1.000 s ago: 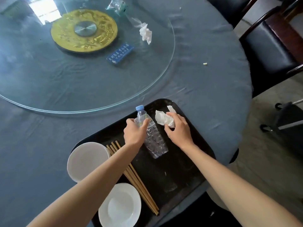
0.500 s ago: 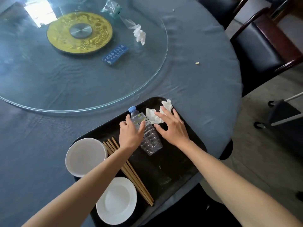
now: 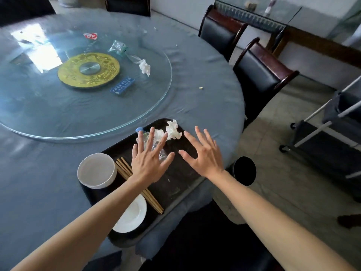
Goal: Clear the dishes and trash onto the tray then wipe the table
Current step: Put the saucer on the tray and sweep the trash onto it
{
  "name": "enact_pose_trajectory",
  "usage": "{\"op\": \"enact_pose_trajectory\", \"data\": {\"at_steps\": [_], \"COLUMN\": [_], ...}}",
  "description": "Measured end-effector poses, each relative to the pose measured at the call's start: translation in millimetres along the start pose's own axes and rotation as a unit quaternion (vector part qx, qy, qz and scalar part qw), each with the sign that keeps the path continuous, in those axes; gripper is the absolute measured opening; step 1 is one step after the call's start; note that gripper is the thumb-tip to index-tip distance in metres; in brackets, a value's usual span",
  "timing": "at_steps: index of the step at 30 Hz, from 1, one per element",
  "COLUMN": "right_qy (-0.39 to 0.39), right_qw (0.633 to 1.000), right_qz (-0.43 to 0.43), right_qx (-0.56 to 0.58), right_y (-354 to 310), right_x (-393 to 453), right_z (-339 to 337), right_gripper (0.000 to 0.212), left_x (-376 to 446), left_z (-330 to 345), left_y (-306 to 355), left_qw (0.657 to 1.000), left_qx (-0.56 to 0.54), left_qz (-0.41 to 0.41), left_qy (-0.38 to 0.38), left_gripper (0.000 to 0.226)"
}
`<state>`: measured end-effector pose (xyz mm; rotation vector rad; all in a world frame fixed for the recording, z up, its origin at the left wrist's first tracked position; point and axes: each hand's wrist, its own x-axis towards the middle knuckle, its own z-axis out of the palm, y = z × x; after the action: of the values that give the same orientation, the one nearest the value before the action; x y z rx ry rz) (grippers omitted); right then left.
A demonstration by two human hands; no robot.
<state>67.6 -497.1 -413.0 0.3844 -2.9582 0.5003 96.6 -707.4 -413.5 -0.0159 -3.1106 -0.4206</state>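
A black tray [image 3: 176,184] lies at the near edge of the round table with the grey-blue cloth [image 3: 205,98]. On it are a white bowl [image 3: 96,171], a white plate [image 3: 130,216], wooden chopsticks [image 3: 152,198], a clear plastic bottle [image 3: 162,153] with a blue cap and crumpled white tissues [image 3: 172,131]. My left hand [image 3: 149,159] hovers over the bottle with fingers spread and holds nothing. My right hand [image 3: 203,153] is spread open above the tray's right edge. On the glass turntable [image 3: 97,118] lie another white tissue [image 3: 145,67], a clear wrapper [image 3: 117,46], a blue packet [image 3: 122,87] and a red-and-white packet [image 3: 90,35].
A small yellow crumb [image 3: 200,88] lies on the cloth right of the turntable. Dark chairs [image 3: 259,75] stand along the table's right side. A black bin [image 3: 244,170] sits below the table edge beside the tray. A wheeled cart [image 3: 330,137] stands on the floor at right.
My left hand let go of the bottle and my right hand let go of the tissue; both lifted with fingers spread. The view tilted up, showing more of the table and chairs.
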Motion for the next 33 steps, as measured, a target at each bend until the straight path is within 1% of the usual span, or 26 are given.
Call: {"op": "enact_pose_trajectory", "data": {"at_steps": [3, 6, 8, 11, 15, 19, 25, 29, 33], "right_qy": [0.016, 0.029, 0.032, 0.052, 0.053, 0.074, 0.083, 0.068, 0.039], "right_qw": [0.999, 0.998, 0.998, 0.998, 0.998, 0.997, 0.995, 0.995, 0.995], "right_qz": [0.010, 0.009, 0.001, -0.012, -0.037, -0.034, -0.045, -0.067, -0.092], "right_qx": [-0.038, -0.050, -0.048, -0.029, -0.025, 0.002, 0.034, 0.034, 0.020], "right_y": [18.0, 41.4, 57.4, 78.6, 100.1, 115.0, 144.5, 176.1, 214.8], "right_x": [-40.7, -88.3, -119.7, -163.7, -192.3, -192.6, -159.5, -117.3, -55.9], "right_z": [-32.8, -69.1, -94.0, -129.3, -169.5, -195.5, -206.7, -207.1, -210.7], "right_gripper": [0.077, 0.082, 0.084, 0.086, 0.085, 0.081, 0.081, 0.082, 0.081], "left_x": [-35.1, -80.1, -113.1, -157.7, -186.7, -185.0, -159.3, -120.9, -66.8], "left_z": [-6.0, -15.7, -24.0, -37.7, -59.7, -75.5, -81.1, -76.0, -72.9], "left_y": [35.0, 76.9, 105.3, 143.6, 182.2, 208.5, 228.6, 236.2, 252.6], "left_qw": [0.999, 0.998, 0.998, 0.997, 0.996, 0.993, 0.986, 0.982, 0.978], "left_qx": [0.021, 0.024, 0.014, 0.017, 0.029, 0.054, 0.080, 0.094, 0.076], "left_qz": [0.018, 0.027, 0.016, -0.004, -0.017, -0.016, -0.032, -0.068, -0.105], "left_qy": [0.017, 0.047, 0.064, 0.072, 0.086, 0.108, 0.144, 0.147, 0.161], "left_gripper": [0.076, 0.074, 0.073, 0.074, 0.073, 0.074, 0.075, 0.074, 0.075]}}
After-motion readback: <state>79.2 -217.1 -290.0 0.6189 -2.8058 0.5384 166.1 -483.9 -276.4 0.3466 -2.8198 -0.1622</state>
